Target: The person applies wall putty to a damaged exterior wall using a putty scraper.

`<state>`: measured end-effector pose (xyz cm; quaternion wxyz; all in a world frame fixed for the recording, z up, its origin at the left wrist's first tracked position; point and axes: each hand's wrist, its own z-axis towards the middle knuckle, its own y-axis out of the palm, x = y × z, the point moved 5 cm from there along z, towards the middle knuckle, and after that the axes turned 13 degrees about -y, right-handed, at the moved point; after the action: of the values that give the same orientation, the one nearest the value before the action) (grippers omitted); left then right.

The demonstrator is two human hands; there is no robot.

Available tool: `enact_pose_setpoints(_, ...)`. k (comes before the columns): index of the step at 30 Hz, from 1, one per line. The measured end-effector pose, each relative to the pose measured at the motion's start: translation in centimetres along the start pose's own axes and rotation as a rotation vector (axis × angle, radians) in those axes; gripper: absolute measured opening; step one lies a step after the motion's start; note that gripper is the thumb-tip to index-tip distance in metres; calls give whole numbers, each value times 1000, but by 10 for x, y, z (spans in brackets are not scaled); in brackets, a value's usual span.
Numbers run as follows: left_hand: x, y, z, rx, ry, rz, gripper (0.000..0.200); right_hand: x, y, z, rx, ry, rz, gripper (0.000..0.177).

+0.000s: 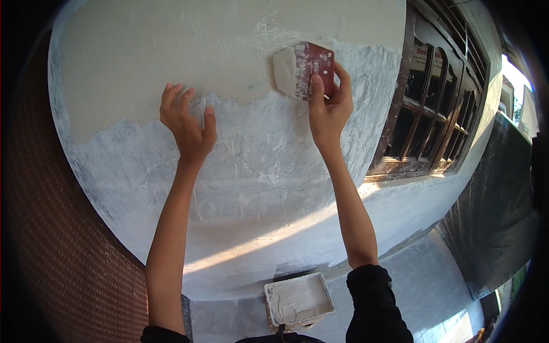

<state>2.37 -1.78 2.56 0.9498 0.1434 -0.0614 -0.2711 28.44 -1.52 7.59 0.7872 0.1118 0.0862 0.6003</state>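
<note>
My right hand (331,108) grips a dark red scraper card (321,60) between thumb and fingers. Its left part is coated with pale wet plaster (285,71), and that edge is against or very close to the wall. To the left, my left hand (187,123) is empty, its fingers apart and slightly bent, near the wall surface; whether the fingertips touch it is hard to tell. Smooth beige plaster covers the upper wall (171,46), ending in a ragged lower border. Below that border, the lower wall (246,166) shows rough grey-white.
A rectangular tray (329,297) of pale plaster sits on the grey tiled floor (412,280) below. Right of the work is a dark wooden window (400,163). A brown woven panel (68,251) borders the left side, and a dark sheet (492,206) hangs at the right.
</note>
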Motion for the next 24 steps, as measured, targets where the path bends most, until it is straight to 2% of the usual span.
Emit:
enact_pose_setpoints(2,1,-1,0,-13,8,8,47,-1,15,-8,-109,-81,-89,36)
enact_pose_setpoints(4,0,-2,0,-17,20,20,49,18,-5,-2,-19,-53,-185,36)
enact_pose_setpoints(8,0,0,0,11,1,12,45,31,-53,20,195,-6,-103,39)
enact_pose_setpoints(9,1,1,-1,-1,-1,16,45,25,-47,22,187,28,-40,40)
enact_pose_setpoints(10,1,1,-2,-9,-3,14,45,19,-37,21,112,8,-105,39)
enact_pose_setpoints(12,0,0,0,8,1,-16,46,9,-2,11,-6,39,-36,37)
enact_pose_setpoints(14,0,0,0,-2,7,-10,48,5,15,6,-100,-19,-87,34)
enact_pose_setpoints(17,1,-2,-1,-2,-2,1,48,36,-17,18,73,-9,-113,35)
enact_pose_setpoints(18,0,-1,-1,9,-14,-4,47,36,-27,23,120,73,-81,36)
enact_pose_setpoints(20,-1,0,-1,7,-11,5,47,34,-32,30,140,73,-32,36)
enact_pose_setpoints(24,-1,-1,-1,2,14,-25,47,0,19,31,-60,-99,-122,34)
